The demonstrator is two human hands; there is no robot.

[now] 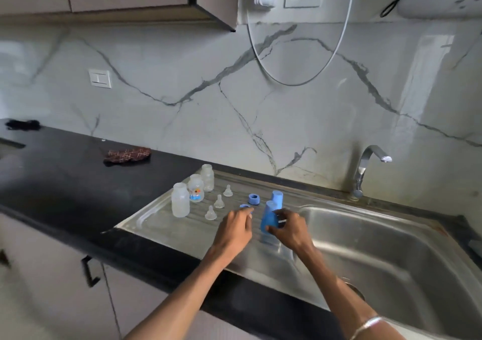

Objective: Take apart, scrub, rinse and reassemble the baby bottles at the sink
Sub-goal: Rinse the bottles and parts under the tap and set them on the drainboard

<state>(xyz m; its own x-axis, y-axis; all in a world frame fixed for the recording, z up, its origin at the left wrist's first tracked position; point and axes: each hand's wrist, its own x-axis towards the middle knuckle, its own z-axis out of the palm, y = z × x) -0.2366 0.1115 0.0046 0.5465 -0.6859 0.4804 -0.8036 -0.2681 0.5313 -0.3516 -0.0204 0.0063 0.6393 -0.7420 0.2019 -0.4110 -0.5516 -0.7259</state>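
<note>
Three clear bottle bodies stand upright at the left of the steel drainboard, one of them printed. Three clear teats sit to their right. A blue screw ring lies further right, and a second blue ring is under the fingertips of my left hand. My right hand grips the base of a blue cap standing on the drainboard. Another blue cap stands just behind it.
The steel sink basin lies to the right, with a chrome tap at its back edge. A brown patterned cloth lies on the black counter at the left. Cabinet fronts with a black handle run below.
</note>
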